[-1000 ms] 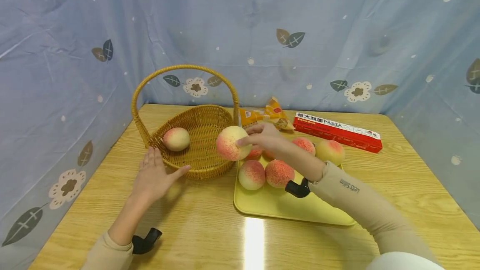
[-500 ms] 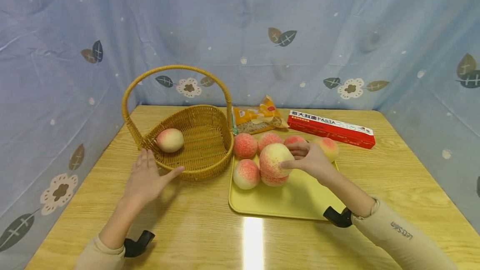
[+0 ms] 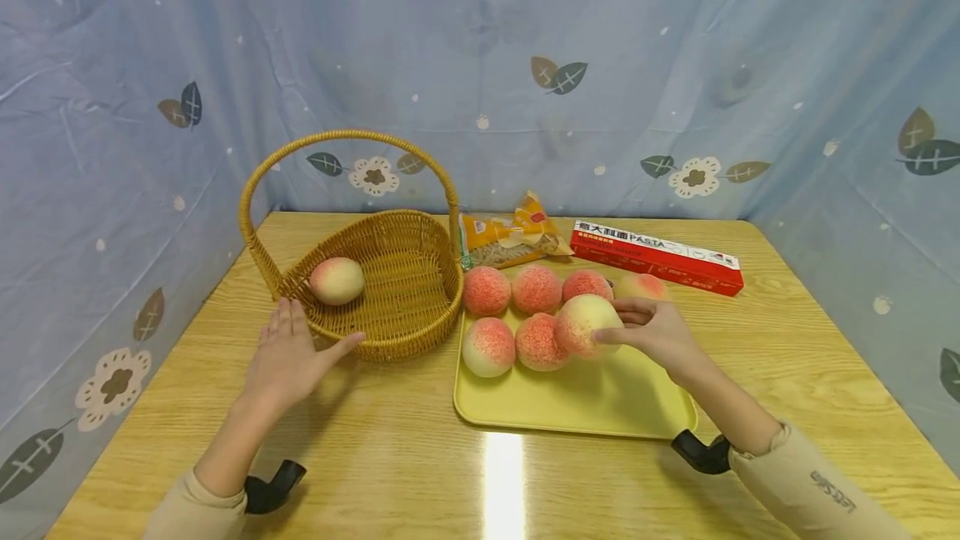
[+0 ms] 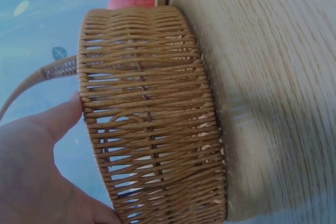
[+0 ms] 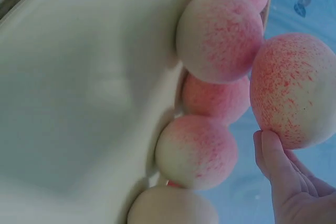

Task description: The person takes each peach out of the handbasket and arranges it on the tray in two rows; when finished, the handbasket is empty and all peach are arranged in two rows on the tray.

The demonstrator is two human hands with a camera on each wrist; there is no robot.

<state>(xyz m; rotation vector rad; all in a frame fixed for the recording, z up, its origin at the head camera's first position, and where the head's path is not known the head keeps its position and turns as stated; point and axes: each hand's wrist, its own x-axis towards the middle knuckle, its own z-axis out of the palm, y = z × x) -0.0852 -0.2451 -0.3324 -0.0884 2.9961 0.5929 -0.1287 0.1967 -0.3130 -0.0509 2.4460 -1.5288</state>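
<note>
Left hand: the left hand (image 3: 288,357) lies flat on the pale wooden table (image 3: 390,457), fingers straight and spread, holding nothing; the thumb tip touches the near wall of the basket.
Basket: a golden-brown woven wicker basket with a hoop handle (image 3: 397,273) stands at the table's left rear; the left wrist view shows its side wall (image 4: 149,114) just beside the thumb.
Basket contents: one pale yellow, pink-blushed round peach (image 3: 337,281) lies against the left inner wall.
Tray: a flat yellow rectangular plastic tray (image 3: 577,402) sits just right of the basket, its near half bare.
Tray contents: five more speckled pink peaches (image 3: 536,288) are grouped at its far end, touching one another.
Held item: a large cream-and-pink speckled peach (image 3: 586,325) is over the tray, close beside its neighbours; whether it touches the tray cannot be told.
Right hand: the right hand (image 3: 658,332) has its fingers curled round that peach's right side, gripping it.
Background stock: an orange crinkled snack packet (image 3: 510,240) and a long red pasta carton (image 3: 657,257) lie along the rear edge.
Handling note: judged best practice is a light fingertip hold clear of adjacent fruit, the flat hand bracing the basket.
</note>
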